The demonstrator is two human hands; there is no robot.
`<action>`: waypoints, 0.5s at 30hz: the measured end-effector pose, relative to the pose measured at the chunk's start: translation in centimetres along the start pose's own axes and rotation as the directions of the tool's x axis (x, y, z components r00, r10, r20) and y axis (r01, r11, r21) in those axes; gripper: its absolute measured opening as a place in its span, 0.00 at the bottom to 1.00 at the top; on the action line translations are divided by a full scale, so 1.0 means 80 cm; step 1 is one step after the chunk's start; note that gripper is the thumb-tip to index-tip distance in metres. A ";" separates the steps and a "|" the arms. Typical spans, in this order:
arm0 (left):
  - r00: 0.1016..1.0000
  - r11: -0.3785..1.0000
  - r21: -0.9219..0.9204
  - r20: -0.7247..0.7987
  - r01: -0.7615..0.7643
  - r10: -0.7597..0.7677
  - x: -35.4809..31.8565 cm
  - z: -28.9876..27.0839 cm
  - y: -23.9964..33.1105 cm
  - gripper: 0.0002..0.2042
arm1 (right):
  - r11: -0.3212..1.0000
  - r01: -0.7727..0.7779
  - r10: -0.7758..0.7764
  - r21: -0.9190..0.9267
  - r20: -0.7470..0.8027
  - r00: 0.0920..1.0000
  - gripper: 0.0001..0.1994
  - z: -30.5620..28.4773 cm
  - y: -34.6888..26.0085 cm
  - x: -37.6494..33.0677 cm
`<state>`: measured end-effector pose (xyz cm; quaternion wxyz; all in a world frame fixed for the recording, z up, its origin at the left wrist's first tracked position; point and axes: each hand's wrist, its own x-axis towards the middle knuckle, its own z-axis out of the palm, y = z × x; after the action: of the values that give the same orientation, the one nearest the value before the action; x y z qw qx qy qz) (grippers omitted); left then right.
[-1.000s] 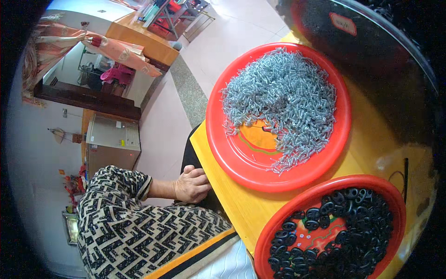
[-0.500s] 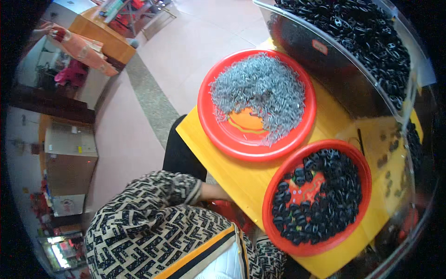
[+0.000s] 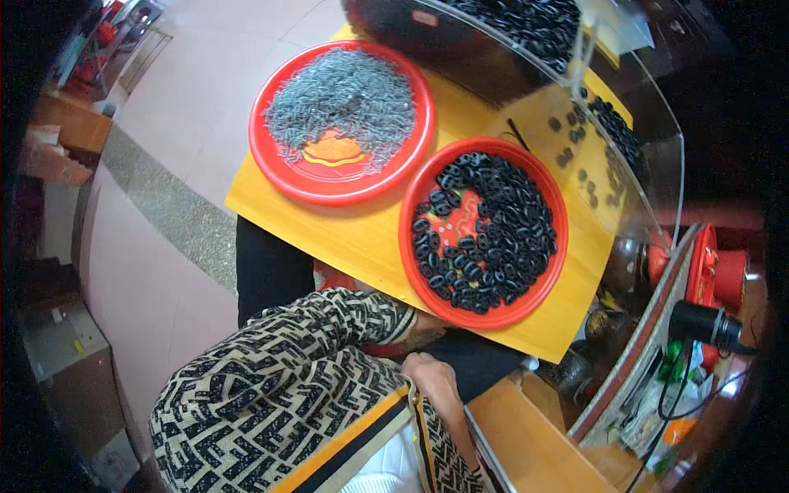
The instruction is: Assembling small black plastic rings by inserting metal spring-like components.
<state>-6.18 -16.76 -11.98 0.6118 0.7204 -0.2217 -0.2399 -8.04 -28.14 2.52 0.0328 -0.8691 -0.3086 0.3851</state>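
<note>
Beyond my hands, past the table edge, sit the ring tray and, farther left, the clip tray. Right hand lies loosely curled, empty; left hand mostly hidden under the table, grip unclear. Both trays appear closer than before.

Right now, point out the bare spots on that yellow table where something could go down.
The widest bare strip of the yellow table runs along its near edge, below the red tray of grey metal pieces. A smaller patch lies right of the red tray of black rings, beside the clear bin. Between the two trays it is crowded.
</note>
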 end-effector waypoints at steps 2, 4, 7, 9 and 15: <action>0.999 1.000 0.016 0.032 0.020 -0.021 0.005 0.004 -0.003 0.22 | 0.998 -0.010 0.019 0.054 -0.174 0.985 0.05 -0.023 -0.011 -0.014; 0.998 0.998 0.047 0.052 0.043 -0.045 0.012 0.002 -0.022 0.22 | 0.984 0.073 0.017 0.161 -0.495 0.869 0.03 -0.016 0.000 -0.016; 0.992 0.991 0.070 0.050 0.116 -0.120 0.011 -0.001 -0.044 0.22 | 0.981 0.128 0.008 0.146 -0.687 0.726 0.04 -0.020 0.014 -0.024; 0.983 0.983 0.068 0.061 0.171 -0.175 -0.002 0.005 -0.059 0.22 | 0.968 0.150 0.049 0.200 -0.740 0.671 0.05 -0.027 0.012 -0.015; 0.762 0.948 0.141 0.566 0.286 -0.315 -0.065 -0.031 -0.100 0.20 | 0.967 0.209 -0.241 -0.143 -0.771 0.589 0.04 0.011 0.018 0.049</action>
<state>-8.50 -10.44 -19.19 0.4514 0.6523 -0.2851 -0.5380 -5.91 -27.24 -1.01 0.1959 -0.9038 -0.3777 -0.0450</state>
